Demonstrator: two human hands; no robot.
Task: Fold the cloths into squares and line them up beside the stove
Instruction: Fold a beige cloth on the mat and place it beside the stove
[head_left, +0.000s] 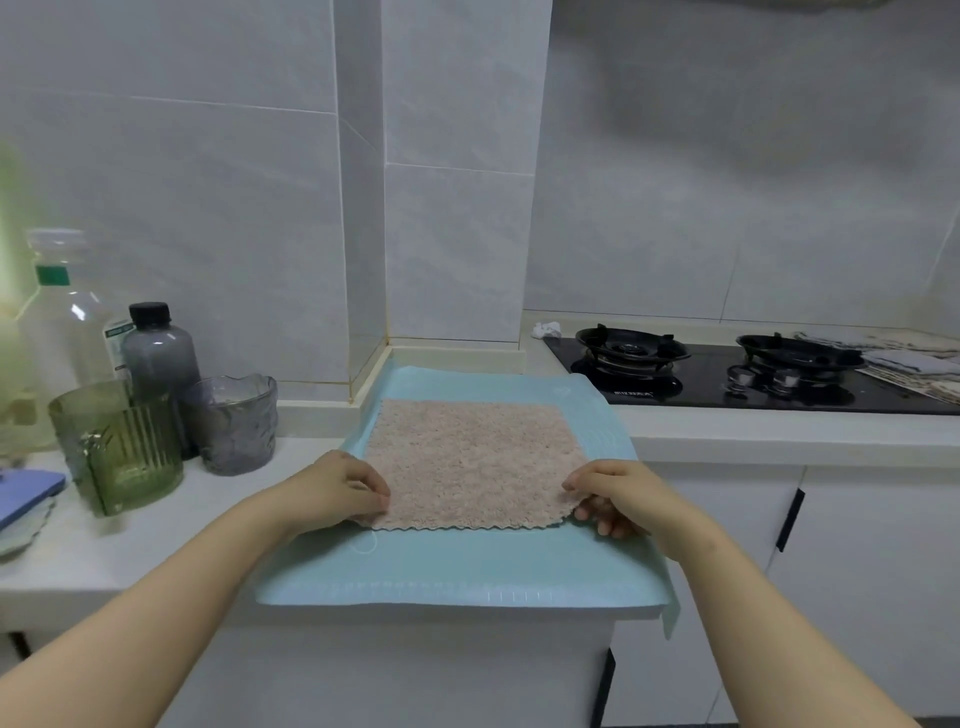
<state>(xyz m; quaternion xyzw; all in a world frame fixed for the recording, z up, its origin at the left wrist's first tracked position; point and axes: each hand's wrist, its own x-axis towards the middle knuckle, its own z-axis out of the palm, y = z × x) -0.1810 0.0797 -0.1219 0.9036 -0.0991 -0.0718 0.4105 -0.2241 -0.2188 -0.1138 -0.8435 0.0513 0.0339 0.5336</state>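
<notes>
Left hand (343, 486) and right hand (623, 499) pinch cloth (472, 462), fingertips seemingly underneath.

One wide-angle camera, worn on the head, looks forward and down from standing height, close over the counter (156, 525). It faces the tiled wall (208, 208) almost square on. The mat (467, 566) lies nearest, at centre and toward 6 o'clock; the stove (701, 382) sits farther off at 2 o'clock, the bottles (161, 353) at 9 o'clock. Straight lines bow near the frame's edges.
</notes>
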